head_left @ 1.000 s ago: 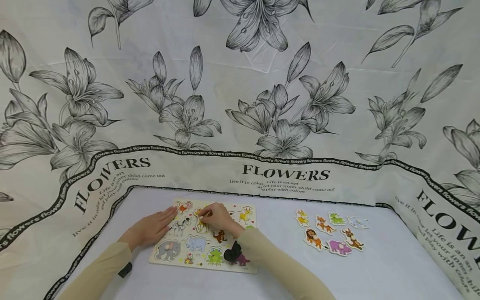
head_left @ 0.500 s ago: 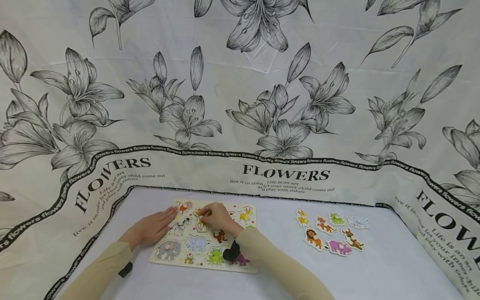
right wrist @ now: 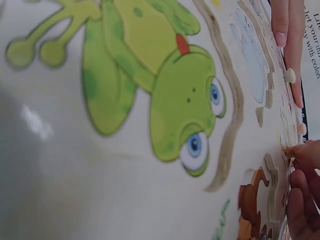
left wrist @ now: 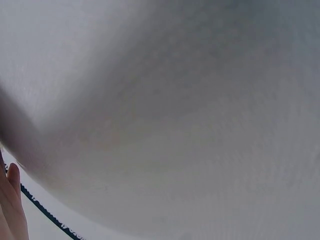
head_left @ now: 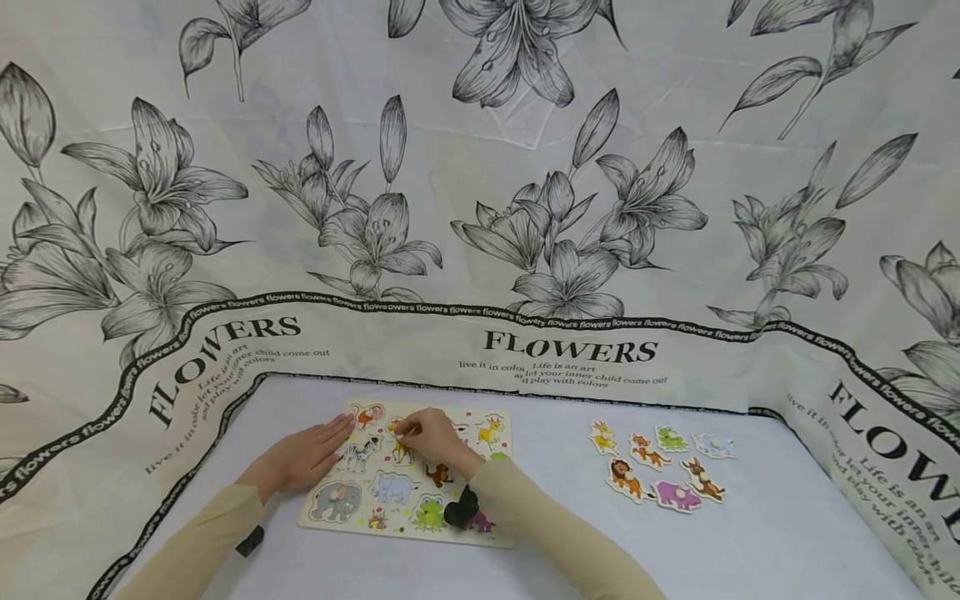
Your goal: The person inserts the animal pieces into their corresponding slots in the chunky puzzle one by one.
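The right-hand grip [head_left: 431, 435] pinches the giraffe piece [head_left: 403, 451], thumb and fingers drawn together at its upper part; the right wrist view is too oblique to show exactly what lies between the tips. The giraffe piece is thus directly under this grip and just to its left, on the far half of the board [head_left: 397, 515]. The left-hand grip [head_left: 303, 457] holds nothing: its fingers lie straight over the board's left edge, tips just beside the red animal piece [head_left: 368, 415]. A pale knob [right wrist: 290, 75] stands near those fingers.

The zebra piece [head_left: 360, 455] sits between the two grips. The grey elephant piece [head_left: 335, 502] lies on the near side of the left-hand grip. On the near side of the right-hand grip are a brown animal [head_left: 438, 474], a pale blue animal [head_left: 394, 487] and a green frog [head_left: 430, 511]; a yellow horned animal [head_left: 490, 429] is to its right.

Well to the right of the right-hand grip, seven loose pieces rest on the tabletop [head_left: 765, 550], among them a lion [head_left: 626, 479], a purple animal [head_left: 678, 496] and a small green one [head_left: 671, 437]. A flower-printed cloth [head_left: 510, 150] hangs beyond both grips.
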Demonstrator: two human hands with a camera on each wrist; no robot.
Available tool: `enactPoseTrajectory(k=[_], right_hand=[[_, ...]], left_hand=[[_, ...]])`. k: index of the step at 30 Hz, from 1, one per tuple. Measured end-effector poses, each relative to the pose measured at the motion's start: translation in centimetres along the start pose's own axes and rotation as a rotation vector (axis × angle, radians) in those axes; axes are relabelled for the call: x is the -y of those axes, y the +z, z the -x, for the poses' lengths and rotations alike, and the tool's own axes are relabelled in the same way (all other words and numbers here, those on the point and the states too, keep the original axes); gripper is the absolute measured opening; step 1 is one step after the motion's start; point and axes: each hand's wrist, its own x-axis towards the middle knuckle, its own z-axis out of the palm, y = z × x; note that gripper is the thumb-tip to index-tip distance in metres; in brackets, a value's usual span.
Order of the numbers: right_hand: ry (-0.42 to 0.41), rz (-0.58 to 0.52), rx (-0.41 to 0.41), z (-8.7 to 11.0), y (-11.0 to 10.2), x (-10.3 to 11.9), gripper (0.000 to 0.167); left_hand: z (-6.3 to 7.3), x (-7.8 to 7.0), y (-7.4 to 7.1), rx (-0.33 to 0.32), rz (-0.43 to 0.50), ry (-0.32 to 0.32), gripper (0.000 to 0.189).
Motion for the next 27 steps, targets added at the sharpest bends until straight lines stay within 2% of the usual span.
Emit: enactPoseTrajectory(k=[7, 15, 27], right_hand=[[0.006, -0.037, 0.031, 0.1, -0.2, -0.2, 0.015], [0.003, -0.05, 0.062, 0.6, -0.7, 0.0, 0.02], [0.023, -0.088, 0.049, 2.0, -1.4, 0.4, 0.022]], left_hand=[[-0.1, -0.3, -0.5, 0.059, 0.005, -0.034, 0.053], [0.0, -0.5, -0.7, 0.043, -0.007, -0.019, 0.052], [0.0, -0.7, -0.7, 0.039, 0.027, -0.027, 0.052]])
